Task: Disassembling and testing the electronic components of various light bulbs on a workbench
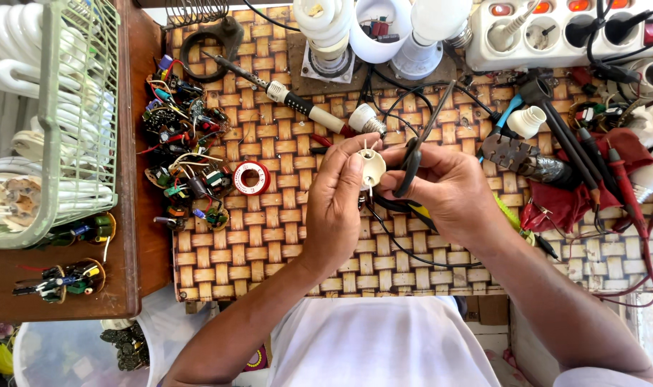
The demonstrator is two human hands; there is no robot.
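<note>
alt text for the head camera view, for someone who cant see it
Seen from above, a person's left hand holds a small white lamp base while the right hand works dark scissors-like pliers against it. Below lies a woven mat strewn with circuit boards, a soldering iron and bulbs.

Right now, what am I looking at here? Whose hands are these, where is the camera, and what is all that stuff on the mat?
This is one picture from a camera worn on a person's head, looking down at their own two bare hands; no machine is involved. The left hand pinches a small white lamp base. The right hand holds black-handled scissors against it. Below lies a woven mat with a soldering iron, a red solder spool, a heap of small circuit boards, and a white power strip. A green basket holds lamp tubes.
</note>
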